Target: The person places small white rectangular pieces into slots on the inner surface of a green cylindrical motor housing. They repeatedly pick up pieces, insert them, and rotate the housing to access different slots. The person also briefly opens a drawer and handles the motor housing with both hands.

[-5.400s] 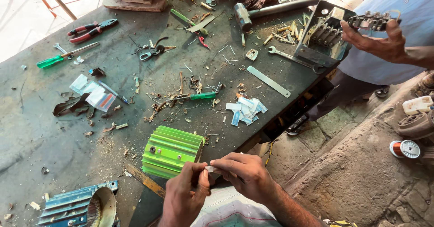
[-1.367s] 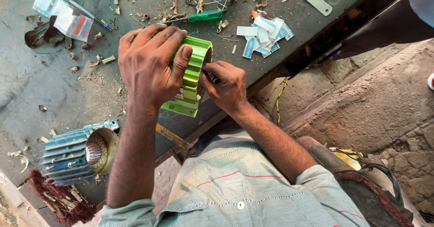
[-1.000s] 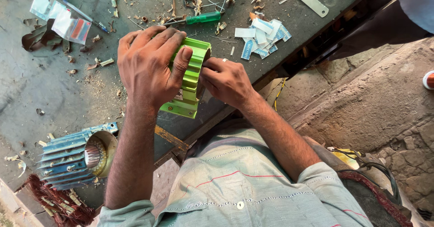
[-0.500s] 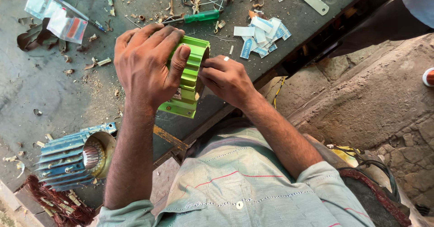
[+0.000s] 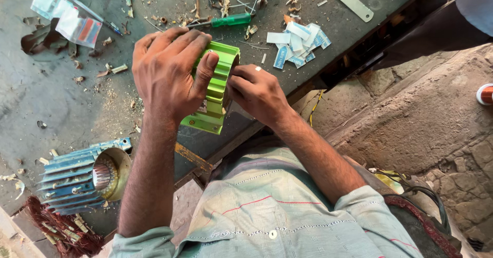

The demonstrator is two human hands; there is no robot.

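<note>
A bright green finned motor housing (image 5: 218, 91) stands tipped on its end near the front edge of the dark workbench (image 5: 67, 109). My left hand (image 5: 167, 73) is clamped over its top and outer side, fingers wrapped across the fins. My right hand (image 5: 257, 91) presses against the housing's open end, fingertips pushed into the opening. Whatever those fingers pinch is hidden.
A blue finned motor housing (image 5: 79, 178) lies at the bench's lower left, beside a coil of copper winding (image 5: 56, 229). A green-handled screwdriver (image 5: 228, 20), a pile of blue-white paper slips (image 5: 300, 42), a flat metal strip (image 5: 346, 0) and plastic packets (image 5: 69, 19) lie farther back. Rough stone floor is at right.
Since 5.4 s ago the green housing has been lifted from lying flat and gripped in the left hand. Over the last second both hands stay on it with only slight shifts.
</note>
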